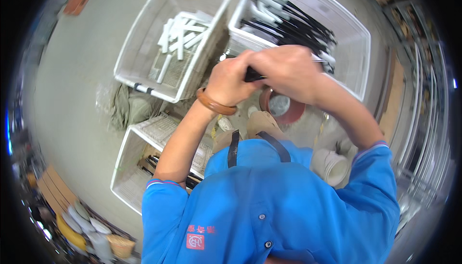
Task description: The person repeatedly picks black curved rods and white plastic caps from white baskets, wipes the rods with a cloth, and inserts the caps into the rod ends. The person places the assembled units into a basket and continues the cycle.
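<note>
My left hand, with a brown bangle on its wrist, is closed in a fist. Pressed up against it, my right hand is closed too and slightly blurred. Between them shows a short stretch of a black piece; the fingers cover most of it, so its full shape is hidden. Just beyond the hands stands a white basket with a bundle of black rods with white ends or sleeves. Below my right hand is a reddish-brown bucket with something pale inside.
At the far left, a white basket holds several white strips. Grey-green cloth lies beside it. Another white crate with dark rods stands by my left arm. A white roll-like thing sits at right, near metal racks.
</note>
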A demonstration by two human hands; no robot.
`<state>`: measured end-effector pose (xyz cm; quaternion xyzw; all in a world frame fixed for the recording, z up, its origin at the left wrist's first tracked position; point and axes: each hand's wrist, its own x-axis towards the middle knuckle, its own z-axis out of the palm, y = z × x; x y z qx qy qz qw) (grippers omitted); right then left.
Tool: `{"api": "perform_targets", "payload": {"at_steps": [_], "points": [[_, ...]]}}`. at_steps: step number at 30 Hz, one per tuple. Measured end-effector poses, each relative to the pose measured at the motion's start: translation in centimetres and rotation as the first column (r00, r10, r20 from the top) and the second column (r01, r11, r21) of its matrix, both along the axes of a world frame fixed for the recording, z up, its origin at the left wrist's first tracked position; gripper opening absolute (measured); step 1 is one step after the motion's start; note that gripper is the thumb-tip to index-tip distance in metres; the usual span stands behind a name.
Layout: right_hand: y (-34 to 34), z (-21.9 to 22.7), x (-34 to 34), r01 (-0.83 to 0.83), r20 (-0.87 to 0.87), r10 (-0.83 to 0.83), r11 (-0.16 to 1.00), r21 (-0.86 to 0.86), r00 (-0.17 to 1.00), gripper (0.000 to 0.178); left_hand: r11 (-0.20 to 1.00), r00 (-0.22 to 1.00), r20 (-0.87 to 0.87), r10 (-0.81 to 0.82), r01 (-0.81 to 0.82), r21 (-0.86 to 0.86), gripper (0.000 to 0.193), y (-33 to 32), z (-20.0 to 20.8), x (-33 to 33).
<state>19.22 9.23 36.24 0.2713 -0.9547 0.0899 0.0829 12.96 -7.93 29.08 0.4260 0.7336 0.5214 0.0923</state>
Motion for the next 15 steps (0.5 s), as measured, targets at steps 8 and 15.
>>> {"api": "perform_targets", "payload": {"at_steps": [8, 15], "points": [[12.5, -25.6, 13.1, 0.686, 0.306, -0.626, 0.559, -0.465, 0.717, 0.035, 0.802, 0.911, 0.075, 0.405, -0.315, -0.508, 0.028, 1.2, -23.1, 3.8], [16.7, -50.4, 30.7, 0.772, 0.678, -0.494, 0.612, -0.174, 0.544, 0.016, 0.7, 0.559, 0.433, 0.707, -0.463, -0.545, 0.026, 1.7, -32.6, 9.7]]}}
